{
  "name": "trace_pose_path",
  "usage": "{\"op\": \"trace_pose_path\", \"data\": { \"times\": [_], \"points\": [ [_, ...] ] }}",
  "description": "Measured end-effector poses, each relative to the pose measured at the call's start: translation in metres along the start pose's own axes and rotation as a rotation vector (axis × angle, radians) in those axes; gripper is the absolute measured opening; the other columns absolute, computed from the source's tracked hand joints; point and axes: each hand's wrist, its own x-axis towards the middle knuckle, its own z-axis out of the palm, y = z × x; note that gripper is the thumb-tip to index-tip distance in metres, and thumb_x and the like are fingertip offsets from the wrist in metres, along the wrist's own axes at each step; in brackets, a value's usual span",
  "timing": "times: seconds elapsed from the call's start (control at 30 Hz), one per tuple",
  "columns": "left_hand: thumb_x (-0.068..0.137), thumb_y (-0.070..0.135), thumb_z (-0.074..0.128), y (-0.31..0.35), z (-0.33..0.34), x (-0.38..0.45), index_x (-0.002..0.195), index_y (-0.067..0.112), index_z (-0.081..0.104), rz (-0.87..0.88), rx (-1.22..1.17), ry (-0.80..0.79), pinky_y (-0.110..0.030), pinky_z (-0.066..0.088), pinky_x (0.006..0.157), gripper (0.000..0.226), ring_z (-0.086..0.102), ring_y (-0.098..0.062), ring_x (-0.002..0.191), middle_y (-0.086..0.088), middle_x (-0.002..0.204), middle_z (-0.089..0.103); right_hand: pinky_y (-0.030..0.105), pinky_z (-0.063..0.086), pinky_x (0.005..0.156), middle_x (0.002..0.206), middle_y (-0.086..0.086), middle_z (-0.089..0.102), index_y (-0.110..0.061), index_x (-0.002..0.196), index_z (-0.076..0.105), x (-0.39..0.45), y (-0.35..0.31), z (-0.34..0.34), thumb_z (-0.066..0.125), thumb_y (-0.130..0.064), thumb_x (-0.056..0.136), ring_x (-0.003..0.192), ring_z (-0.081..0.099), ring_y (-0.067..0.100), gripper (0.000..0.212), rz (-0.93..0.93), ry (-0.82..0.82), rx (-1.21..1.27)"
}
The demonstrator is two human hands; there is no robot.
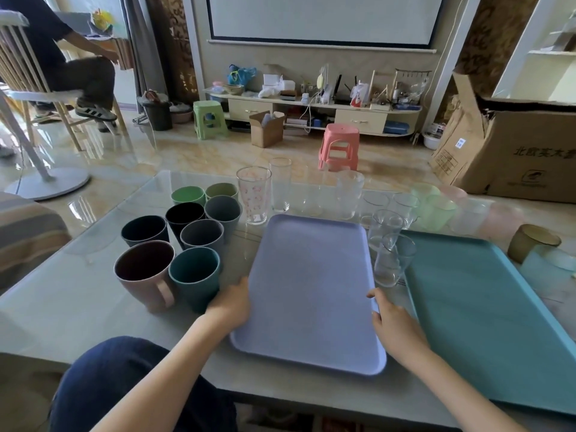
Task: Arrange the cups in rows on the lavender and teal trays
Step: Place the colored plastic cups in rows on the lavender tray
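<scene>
The lavender tray [311, 291] lies bare on the table [78, 300], and everything else is best placed from it. The left hand [232, 302] has its grip on the tray's left rim, fingers curled under or against the edge; the right hand [394, 322] has its grip on the right rim, thumb lying on top of the lip. Neither hand holds a cup.

The step in hand looks like squaring this tray before loading. To do it well, slide it flat, not lifted, and keep both grips level so it does not swing. Watch the right side: two small clear glasses [391, 244] stand just beside the tray's right edge, between it and the teal tray [486, 307], and the nearer one sits close to the right thumb. A push to the right could tip them.

Left of the lavender tray stands a cluster of opaque cups, with the pink handled mug [146, 275] and a teal cup [194, 275] nearest the left hand; the teal cup is nearly touching that wrist, so a leftward nudge is also risky. Behind the tray's far edge stand a tall patterned glass [254, 194] and more clear tumblers.

Both trays hold nothing yet, so the arranging has not begun. Once the tray sits straight, filling the far row first would probably keep later reaches clear of placed cups.
</scene>
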Motion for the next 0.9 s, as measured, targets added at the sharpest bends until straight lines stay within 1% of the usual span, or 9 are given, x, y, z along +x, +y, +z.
{"op": "trace_pose_path", "data": {
  "times": [0.17,0.27,0.33,0.43,0.57,0.63,0.73,0.8,0.9],
  "points": [
    [0.093,0.008,0.029,0.003,-0.003,-0.006,0.141,0.011,0.026,-0.016,0.025,-0.035,-0.041,0.048,0.088,0.048,0.057,-0.033,0.112,-0.014,0.13,0.054,0.031,0.031,0.05,0.078,0.003,0.055,-0.028,0.131,0.034,-0.001,-0.001,-0.003,0.033,-0.014,0.095,0.069,0.053,0.026,0.039,0.024,-0.009,-0.031],
    [0.094,0.007,0.032,0.014,-0.005,-0.011,0.151,0.014,0.002,-0.052,0.181,-0.002,-0.039,0.048,0.089,0.065,0.054,-0.032,0.117,-0.011,0.136,0.05,0.031,0.041,0.063,0.1,0.008,0.067,-0.026,0.136,0.029,0.003,-0.014,-0.007,0.033,-0.015,0.095,0.089,0.063,0.029,0.043,0.055,0.029,-0.207],
    [0.094,0.008,0.033,0.021,-0.01,-0.015,0.151,0.014,0.001,-0.018,0.232,0.085,-0.036,0.048,0.081,0.066,0.058,-0.031,0.112,-0.01,0.13,0.055,0.033,0.045,0.069,0.105,0.009,0.068,-0.022,0.135,0.03,0.008,-0.033,-0.012,0.035,-0.017,0.095,0.094,0.064,0.03,0.04,0.028,0.09,-0.266],
    [0.095,0.016,0.036,0.024,-0.025,-0.027,0.143,0.018,0.024,0.117,0.107,0.212,-0.033,0.04,0.071,0.05,0.061,-0.034,0.103,-0.011,0.117,0.062,0.033,0.039,0.065,0.098,0.007,0.066,-0.019,0.128,0.036,0.018,-0.07,-0.021,0.04,-0.021,0.096,0.09,0.061,0.03,0.032,-0.112,0.128,-0.164],
    [0.091,0.031,0.049,0.014,-0.06,-0.053,0.111,0.034,0.063,0.294,-0.265,0.27,-0.031,0.05,0.071,0.025,0.064,-0.024,0.083,0.002,0.088,0.068,0.032,0.044,0.073,0.086,-0.002,0.052,-0.022,0.122,0.046,0.033,-0.127,-0.022,0.051,-0.019,0.091,0.079,0.049,0.019,0.032,-0.294,0.01,0.171],
    [0.087,0.031,0.052,0.002,-0.081,-0.056,0.098,0.032,0.068,0.218,-0.343,0.518,-0.032,0.052,0.067,0.019,0.064,-0.026,0.077,0.002,0.081,0.069,0.028,0.046,0.076,0.097,0.0,0.055,-0.022,0.121,0.049,0.037,-0.157,-0.021,0.053,-0.015,0.09,0.085,0.053,0.017,0.032,-0.325,-0.104,0.384],
    [0.09,0.027,0.049,-0.023,-0.107,-0.041,0.096,0.023,0.068,0.038,-0.371,0.828,-0.032,0.047,0.064,0.02,0.062,-0.033,0.078,-0.007,0.084,0.07,0.023,0.042,0.079,0.113,0.0,0.052,-0.025,0.125,0.047,0.042,-0.198,-0.022,0.054,-0.013,0.091,0.099,0.054,0.016,0.036,-0.405,-0.188,0.485],
    [0.091,0.023,0.047,-0.045,-0.114,-0.025,0.1,0.02,0.068,-0.086,-0.367,0.862,-0.033,0.045,0.069,0.023,0.061,-0.034,0.086,-0.01,0.093,0.07,0.024,0.042,0.081,0.116,-0.002,0.049,-0.027,0.126,0.046,0.047,-0.219,-0.025,0.054,-0.014,0.091,0.101,0.054,0.016,0.038,-0.476,-0.199,0.464],
    [0.088,0.017,0.049,-0.074,-0.122,0.001,0.109,0.019,0.065,-0.162,-0.339,0.743,-0.04,0.042,0.087,0.027,0.053,-0.033,0.105,-0.01,0.111,0.064,0.027,0.046,0.076,0.103,-0.005,0.052,-0.026,0.119,0.051,0.052,-0.239,-0.024,0.055,-0.019,0.091,0.083,0.055,0.012,0.028,-0.505,-0.18,0.452]
  ]
}}
